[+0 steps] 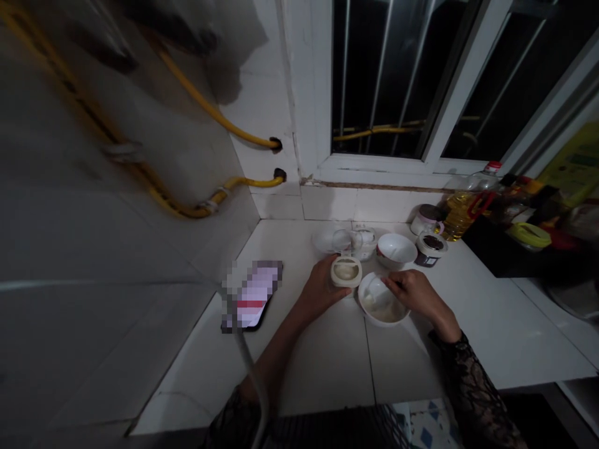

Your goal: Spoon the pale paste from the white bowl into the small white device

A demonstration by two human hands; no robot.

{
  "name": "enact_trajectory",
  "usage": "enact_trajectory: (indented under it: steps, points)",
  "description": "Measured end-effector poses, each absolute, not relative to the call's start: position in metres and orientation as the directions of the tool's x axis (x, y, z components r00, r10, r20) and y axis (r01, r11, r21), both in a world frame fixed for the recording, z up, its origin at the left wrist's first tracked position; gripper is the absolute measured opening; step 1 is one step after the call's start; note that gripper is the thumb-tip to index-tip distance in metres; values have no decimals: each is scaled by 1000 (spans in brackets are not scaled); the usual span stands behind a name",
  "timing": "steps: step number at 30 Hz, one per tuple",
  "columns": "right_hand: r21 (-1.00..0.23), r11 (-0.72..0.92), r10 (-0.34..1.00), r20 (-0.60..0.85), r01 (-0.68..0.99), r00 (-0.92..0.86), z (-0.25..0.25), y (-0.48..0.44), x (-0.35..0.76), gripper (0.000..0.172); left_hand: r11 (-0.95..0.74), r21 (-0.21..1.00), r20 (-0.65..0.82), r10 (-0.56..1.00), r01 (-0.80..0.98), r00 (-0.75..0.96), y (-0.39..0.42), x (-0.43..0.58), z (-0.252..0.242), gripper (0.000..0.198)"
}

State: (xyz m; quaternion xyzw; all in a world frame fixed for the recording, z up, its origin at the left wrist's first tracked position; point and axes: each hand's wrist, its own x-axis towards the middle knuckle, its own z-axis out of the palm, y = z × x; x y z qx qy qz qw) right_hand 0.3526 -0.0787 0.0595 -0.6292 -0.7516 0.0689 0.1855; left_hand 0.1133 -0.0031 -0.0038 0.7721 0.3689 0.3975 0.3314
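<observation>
Left hand (321, 290): fingers clenched around a round tub (346, 272), thumb on the near side and fingertips on the far side.
Round tub: small and cream-coloured, open top facing up, held just above the counter (327, 362), right in the curl of the left fingers.
Right hand (416, 293): fingers curled and drawn together at the right rim of the near bowl (365, 310), touching it. Whether they pinch anything is too dim to tell.
Near bowl: white and standing on the counter, directly under the right fingertips and just right of the left fingertips, almost touching the tub.
Bowl contents: something pale (386, 312) lies in the bottom. A lighter shape rises toward the right fingertips, blurred.
Far bowl (397, 262): white, just beyond the right fingers and apart from them.
Clear dish (344, 240): just beyond the left fingertips, behind the tub.
Dark-lidded jar (430, 246): past the right fingers, beside the far bowl.
Oil bottle (461, 212): farther out than the jar, well beyond the right fingers, with a red cap.
Phone (253, 296): flat on the counter, well to the outside of the left fingers, its screen lit.
Yellow hose (224, 121): runs along the tiled wall, far above and left of the left fingers.
Window (421, 75): dark and barred, far beyond both sets of fingers.
</observation>
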Motion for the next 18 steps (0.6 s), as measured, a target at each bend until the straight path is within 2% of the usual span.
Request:
enact_trajectory:
  steps: [5,10,18]
  points:
    - [-507,201,978,152,838,-143,55,-78,343,49,-527,793,392,826,305,406,-1,113,-7,73]
    - [-656,139,987,152,742,-51,54,-76,352,50,-514,804,381,831,298,404,-1,113,-9,75]
    - [-822,18,988,103,570,118,63,-74,360,55,-507,809,374,835,298,404,-2,112,-6,74]
